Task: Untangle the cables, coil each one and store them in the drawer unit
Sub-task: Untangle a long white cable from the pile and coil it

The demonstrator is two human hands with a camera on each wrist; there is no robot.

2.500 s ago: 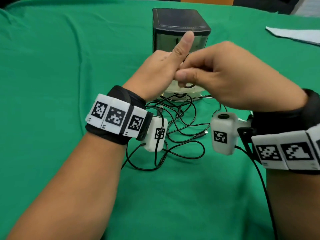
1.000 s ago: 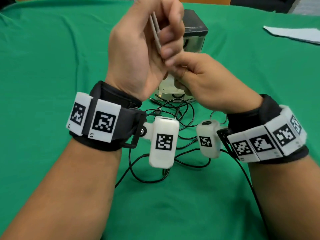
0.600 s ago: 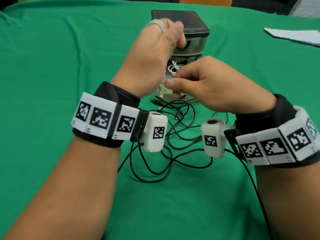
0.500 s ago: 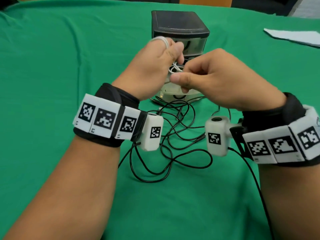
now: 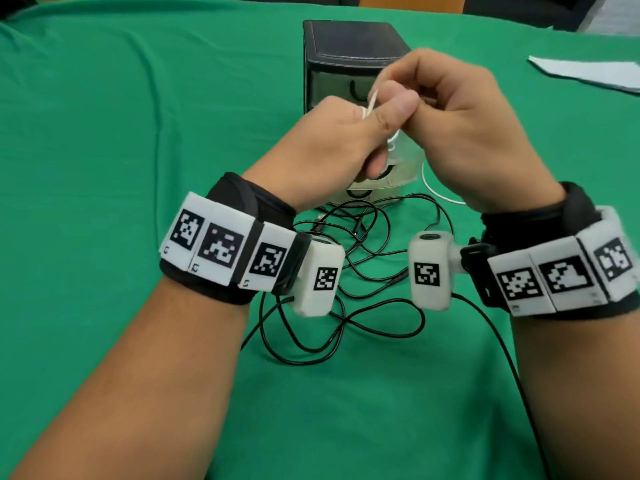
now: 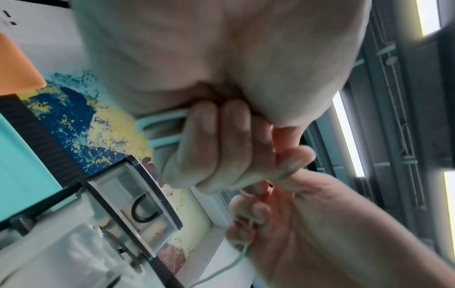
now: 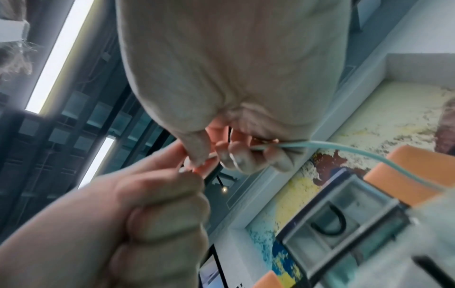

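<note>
In the head view my left hand (image 5: 349, 133) holds loops of a thin white cable (image 5: 367, 105) wound round its fingers. My right hand (image 5: 450, 109) meets it and pinches the same cable. The left wrist view has the loops of white cable (image 6: 162, 128) crossing my curled fingers (image 6: 221, 146). Seen from the right wrist, the white cable (image 7: 332, 148) runs out of my right fingers (image 7: 236, 155). Both hands hover in front of the black-topped drawer unit (image 5: 346, 39), whose lower clear drawer (image 5: 407, 168) is pulled out. A tangle of black cable (image 5: 363, 258) lies under my wrists.
A green cloth (image 5: 121, 150) covers the table. A white sheet of paper (image 5: 588, 72) lies at the far right. A black cord (image 5: 502, 358) runs from my right wrist camera toward the near edge. A white strand (image 5: 438, 195) trails beside the open drawer.
My left hand came down from its raised position with the white loops on its fingers. The right hand moved up and now meets it in front of the upper drawer.
</note>
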